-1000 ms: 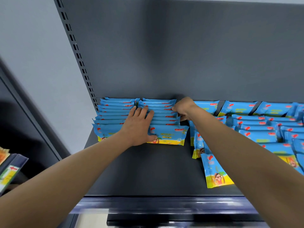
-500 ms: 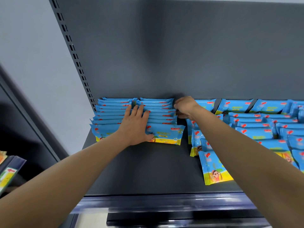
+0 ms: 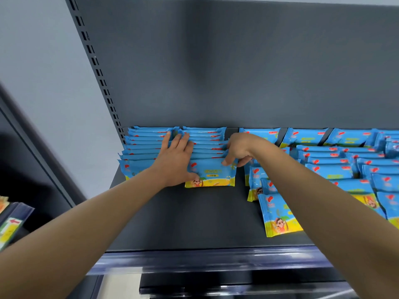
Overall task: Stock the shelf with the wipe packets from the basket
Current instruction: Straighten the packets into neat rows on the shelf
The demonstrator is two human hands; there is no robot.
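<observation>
Right hand (image 3: 239, 149) has slid forward along the packet rows (image 3: 146, 147), now pinching the front packet (image 3: 210, 174) by its top corner. Left hand (image 3: 174, 162) stays flat on them, fingers straight. Row looks nearly squared on the shelf (image 3: 194, 223); basket out of view.

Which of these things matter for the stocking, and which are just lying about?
Job: left hand, flat on the packet rows; right hand, pinching the front packet; loose packets to the right; shelf.
Lying about: price rail; side rack with labels, far left.
</observation>
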